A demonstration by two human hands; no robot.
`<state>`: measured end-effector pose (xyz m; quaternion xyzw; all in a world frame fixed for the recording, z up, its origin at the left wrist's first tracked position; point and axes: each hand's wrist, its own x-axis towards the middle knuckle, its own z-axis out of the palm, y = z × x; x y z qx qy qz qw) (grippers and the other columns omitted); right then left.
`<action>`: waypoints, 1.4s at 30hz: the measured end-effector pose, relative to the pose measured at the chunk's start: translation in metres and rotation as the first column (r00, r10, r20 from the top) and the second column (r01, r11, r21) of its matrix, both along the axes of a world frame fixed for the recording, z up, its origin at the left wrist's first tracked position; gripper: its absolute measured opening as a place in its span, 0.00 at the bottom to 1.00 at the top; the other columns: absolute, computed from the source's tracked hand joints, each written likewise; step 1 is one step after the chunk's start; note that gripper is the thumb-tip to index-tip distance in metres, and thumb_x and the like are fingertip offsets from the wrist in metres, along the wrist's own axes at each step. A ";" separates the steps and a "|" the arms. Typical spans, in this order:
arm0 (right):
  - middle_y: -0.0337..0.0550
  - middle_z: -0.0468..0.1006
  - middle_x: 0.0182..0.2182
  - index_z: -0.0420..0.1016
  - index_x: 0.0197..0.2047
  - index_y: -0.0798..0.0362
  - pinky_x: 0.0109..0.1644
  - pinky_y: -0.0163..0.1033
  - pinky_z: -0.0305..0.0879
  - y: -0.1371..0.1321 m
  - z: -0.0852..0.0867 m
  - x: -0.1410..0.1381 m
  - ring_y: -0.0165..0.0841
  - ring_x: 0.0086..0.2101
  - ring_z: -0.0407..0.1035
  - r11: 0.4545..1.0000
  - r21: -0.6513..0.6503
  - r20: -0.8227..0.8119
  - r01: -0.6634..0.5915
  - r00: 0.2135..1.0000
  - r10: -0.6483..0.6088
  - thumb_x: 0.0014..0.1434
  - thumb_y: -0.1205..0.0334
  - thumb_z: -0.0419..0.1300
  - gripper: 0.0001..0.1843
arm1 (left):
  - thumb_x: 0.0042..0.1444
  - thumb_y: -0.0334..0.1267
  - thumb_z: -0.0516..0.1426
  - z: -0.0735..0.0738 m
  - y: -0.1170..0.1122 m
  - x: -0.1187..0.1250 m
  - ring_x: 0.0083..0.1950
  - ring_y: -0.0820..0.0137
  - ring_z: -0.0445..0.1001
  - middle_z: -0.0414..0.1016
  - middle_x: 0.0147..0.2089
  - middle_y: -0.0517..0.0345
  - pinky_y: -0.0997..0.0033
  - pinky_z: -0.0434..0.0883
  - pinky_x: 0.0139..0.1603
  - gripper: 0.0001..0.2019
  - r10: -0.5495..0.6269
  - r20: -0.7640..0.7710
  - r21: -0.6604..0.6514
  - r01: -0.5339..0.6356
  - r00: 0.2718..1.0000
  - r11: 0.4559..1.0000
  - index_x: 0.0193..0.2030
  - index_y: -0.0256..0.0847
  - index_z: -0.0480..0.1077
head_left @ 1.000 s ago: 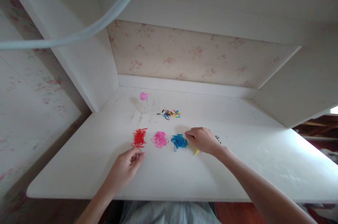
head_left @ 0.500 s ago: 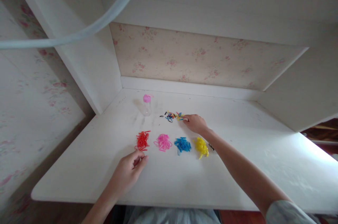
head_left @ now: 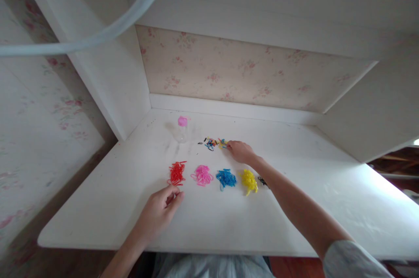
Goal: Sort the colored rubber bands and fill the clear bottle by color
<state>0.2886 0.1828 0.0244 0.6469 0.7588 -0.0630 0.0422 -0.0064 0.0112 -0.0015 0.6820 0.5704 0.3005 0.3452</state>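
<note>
**Head view: small elastic bands laid out by colour on a white desk (head_left: 294,212).**
The right hand (head_left: 240,151) is stretched to the far mixed pile of bands (head_left: 212,142), fingertips drawn together at its edge; whether a band is gripped cannot be told. The left hand (head_left: 160,210) is rested on the desk, half-open and loosely curled, nothing seen in it, near the red pile (head_left: 177,173). Beside that, a pink pile (head_left: 202,175), a blue pile (head_left: 225,178), a yellow pile (head_left: 249,181) and a few black bands (head_left: 262,180) are set in a row. A small clear bottle with a pink cap (head_left: 182,129) is stood behind.
</note>
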 end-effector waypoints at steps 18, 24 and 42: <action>0.43 0.78 0.39 0.75 0.42 0.47 0.35 0.34 0.55 -0.087 0.021 0.006 0.33 0.37 0.71 0.994 -0.028 -0.095 -0.105 0.990 0.102 0.63 0.56 0.44 0.19 | 0.59 0.47 0.50 -0.001 -0.001 0.002 0.26 0.73 0.65 0.66 0.24 0.64 0.77 0.61 0.28 0.14 0.003 -0.012 0.035 -0.003 1.000 0.999 0.30 0.41 0.68; 0.41 0.79 0.39 0.77 0.39 0.45 0.35 0.34 0.56 -0.072 0.025 0.005 0.34 0.38 0.71 0.990 -0.016 -0.079 -0.137 0.988 0.136 0.61 0.58 0.46 0.17 | 0.59 0.46 0.51 -0.001 -0.001 0.005 0.27 0.73 0.66 0.67 0.25 0.64 0.77 0.62 0.28 0.13 0.006 -0.027 0.048 -0.005 1.000 0.999 0.31 0.41 0.68; 0.51 0.75 0.46 0.72 0.49 0.50 0.45 0.41 0.63 -0.009 0.003 -0.022 0.40 0.45 0.70 1.000 0.006 -0.024 -0.020 1.000 0.020 0.65 0.57 0.41 0.20 | 0.60 0.47 0.49 0.002 -0.001 0.007 0.26 0.72 0.65 0.64 0.23 0.63 0.76 0.61 0.27 0.14 0.017 -0.068 0.041 -0.014 0.998 0.999 0.30 0.41 0.67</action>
